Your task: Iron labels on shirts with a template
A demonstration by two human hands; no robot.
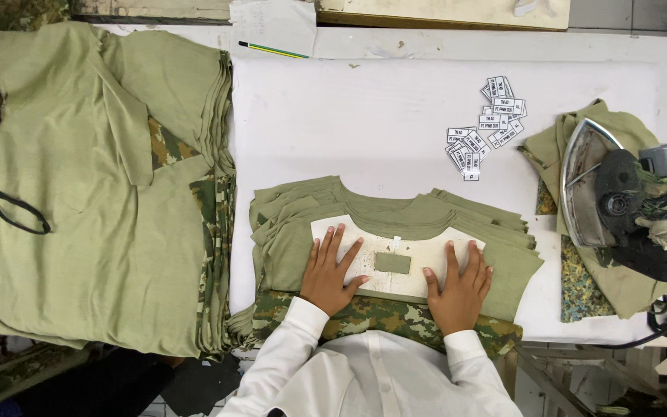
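Head view, looking straight down on white table [395, 131]; left hand [330, 270] flat on left half of cream template [364, 247], fingers spread apart, palm down, gripping nothing; right hand [461, 286] flat on right half of same template, fingers likewise spread, nothing clamped. Template sits across neck area of top olive shirt [395, 212] on small stack, directly in front of body, between both hands; small olive patch [392, 263] lies in template's cut-out, midway between thumbs; tiny white label [397, 242] pokes up just above patch. Camouflage cloth [380, 313] at near edge of stack, touching wrists.

Judged good practice for pressing-flat step: keep both palms even and low; hold template square to neckline curve; smooth outward from centre so no crease forms under card; avoid nudging patch out of cut-out; keep label upright and centred.

Elsewhere: big pile of olive shirts [94, 185] at left, well apart from hands; heap of white labels [488, 127] beyond stack to right; iron [619, 193] resting on cloth scraps at far right, well apart from right hand; pencil [273, 50] near top edge beside paper sheet [272, 23].
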